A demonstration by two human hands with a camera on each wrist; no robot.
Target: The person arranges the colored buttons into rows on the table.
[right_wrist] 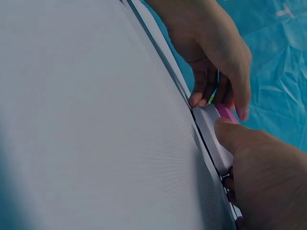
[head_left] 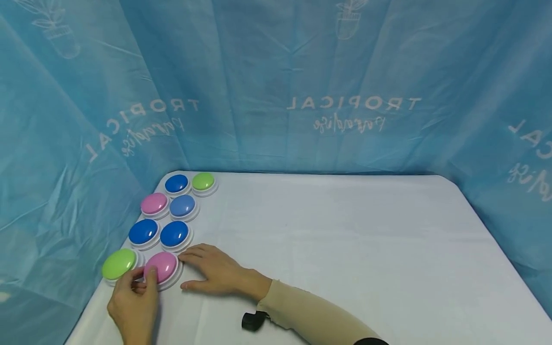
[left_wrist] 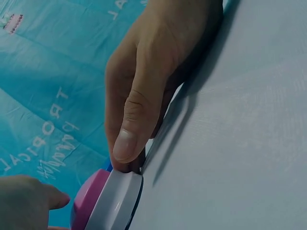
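Observation:
A pink-domed push button point(head_left: 161, 266) on a white base stands at the front of a cluster of similar buttons. My left hand point(head_left: 137, 302) pinches its near left side, with the thumb on the dome's edge and curled fingers at the base. From the right, my right hand point(head_left: 217, 272) reaches it with fingers extended, the fingertips right at the white rim and the thumb spread lower. In the right wrist view both hands flank the base point(right_wrist: 208, 132) at the table edge. A green push button point(head_left: 118, 263) sits just left, partly covered by my left hand.
Behind are two dark blue buttons point(head_left: 143, 232), a pink one point(head_left: 154, 203), a lighter blue one point(head_left: 182, 206), another blue one point(head_left: 176, 183) and a green one point(head_left: 203, 181). They stand along the left edge of the white table point(head_left: 345, 239). Blue curtains point(head_left: 267, 57) surround it.

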